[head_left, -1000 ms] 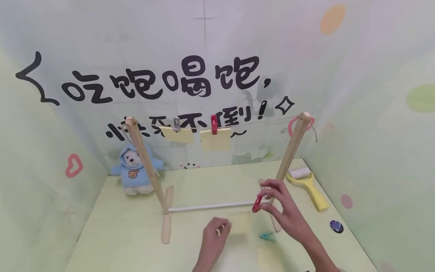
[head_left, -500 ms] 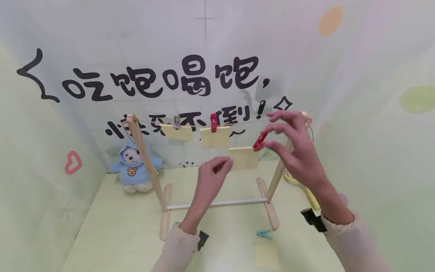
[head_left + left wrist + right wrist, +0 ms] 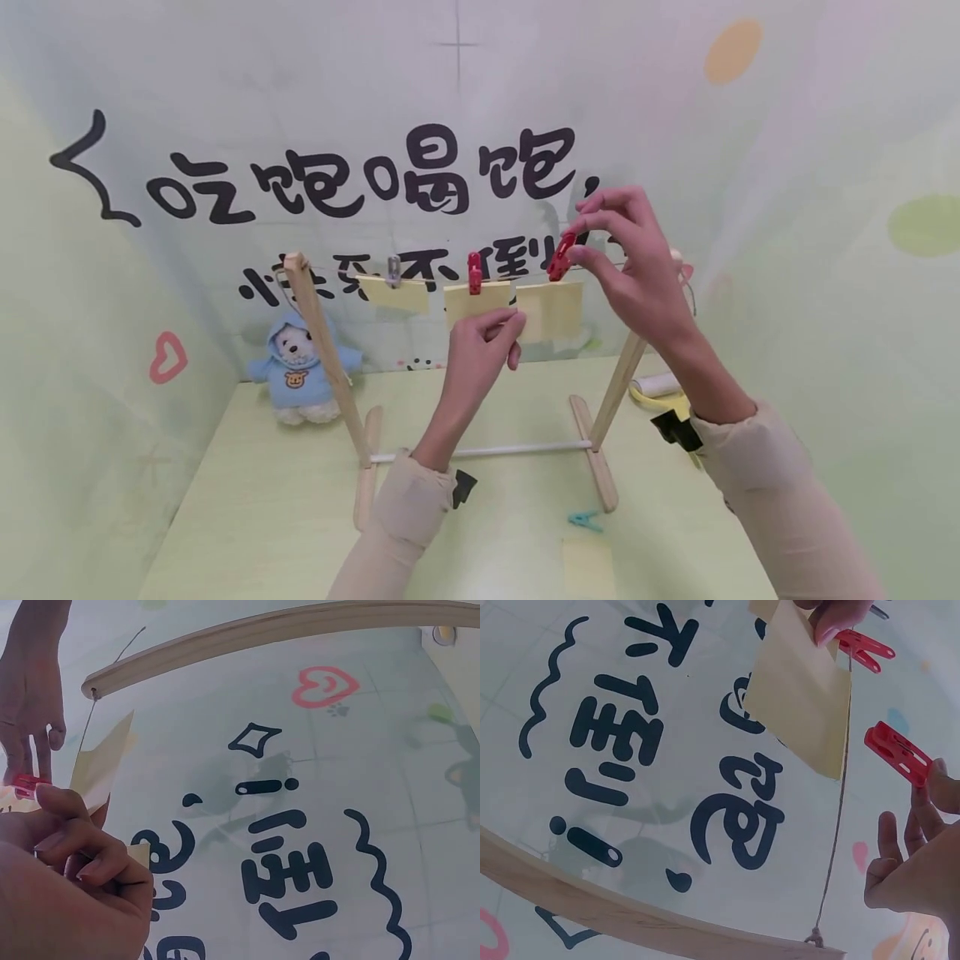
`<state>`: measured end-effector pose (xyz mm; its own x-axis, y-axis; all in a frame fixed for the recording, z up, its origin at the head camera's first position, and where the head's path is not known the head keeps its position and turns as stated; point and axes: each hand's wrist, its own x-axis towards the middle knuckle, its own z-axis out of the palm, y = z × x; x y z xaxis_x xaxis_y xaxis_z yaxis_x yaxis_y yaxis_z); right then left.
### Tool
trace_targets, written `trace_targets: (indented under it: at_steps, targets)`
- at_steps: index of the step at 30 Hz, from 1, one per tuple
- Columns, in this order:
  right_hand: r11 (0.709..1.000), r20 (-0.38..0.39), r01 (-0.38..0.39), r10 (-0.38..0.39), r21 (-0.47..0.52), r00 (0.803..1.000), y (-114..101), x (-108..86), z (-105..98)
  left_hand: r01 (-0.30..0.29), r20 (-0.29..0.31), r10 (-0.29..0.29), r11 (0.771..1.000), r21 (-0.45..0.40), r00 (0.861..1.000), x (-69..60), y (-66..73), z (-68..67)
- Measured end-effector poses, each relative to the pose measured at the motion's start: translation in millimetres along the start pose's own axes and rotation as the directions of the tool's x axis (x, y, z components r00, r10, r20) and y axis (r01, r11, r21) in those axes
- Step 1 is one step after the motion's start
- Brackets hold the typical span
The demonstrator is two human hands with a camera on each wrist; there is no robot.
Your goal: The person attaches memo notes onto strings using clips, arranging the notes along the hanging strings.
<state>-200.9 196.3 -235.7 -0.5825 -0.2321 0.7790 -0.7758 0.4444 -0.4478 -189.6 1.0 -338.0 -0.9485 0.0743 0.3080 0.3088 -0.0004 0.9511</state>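
Note:
My left hand [image 3: 483, 350] pinches a pale yellow paper sheet [image 3: 551, 308] by its left side, holding it up at the thin string [image 3: 832, 855]. In the right wrist view the sheet's top edge lies along the string. Between right thumb and fingers, my right hand [image 3: 645, 283] pinches a red clothespin [image 3: 561, 258], just above the sheet's top edge; the right wrist view shows the pin [image 3: 898, 754] apart from paper and string. Two similar sheets hang to the left, one under a grey clothespin [image 3: 393, 271], one under another red clothespin [image 3: 474, 273].
Wooden posts [image 3: 322, 350] carry the string, with a white rod [image 3: 517, 450] between their feet. On the table lie a teal clothespin [image 3: 585, 521] and another yellow sheet [image 3: 588, 567]. A plush bear [image 3: 296, 375] sits left; a yellow-handled lint roller [image 3: 660, 396] lies right, partly hidden.
Both hands have risen from near the table to the string, the left carrying the yellow sheet, the right carrying the red clothespin. The sheet now hangs beside the two clipped ones.

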Motion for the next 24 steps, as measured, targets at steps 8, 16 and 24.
trace_targets:
  at_steps: [8, 16, 24]
  targets:
    - [1.0, 0.035, 0.0, 0.0, 0.014, 0.999, 8.6, 8.1, 6.8, 0.026, -0.009, -0.026, 1.0, -0.003, 1.0, 2.9, 3.9, 0.1]
    - [1.0, 0.065, -0.015, 0.015, 0.002, 0.998, 12.1, 9.4, 9.6, 0.016, -0.016, -0.016, 1.0, -0.001, 1.0, 6.4, 6.8, -0.4]
    - [0.996, 0.144, -0.093, 0.09, 0.01, 0.985, 13.0, 8.1, 10.2, 0.021, 0.001, -0.021, 1.0, 0.006, 1.0, 6.2, 7.1, -1.4]
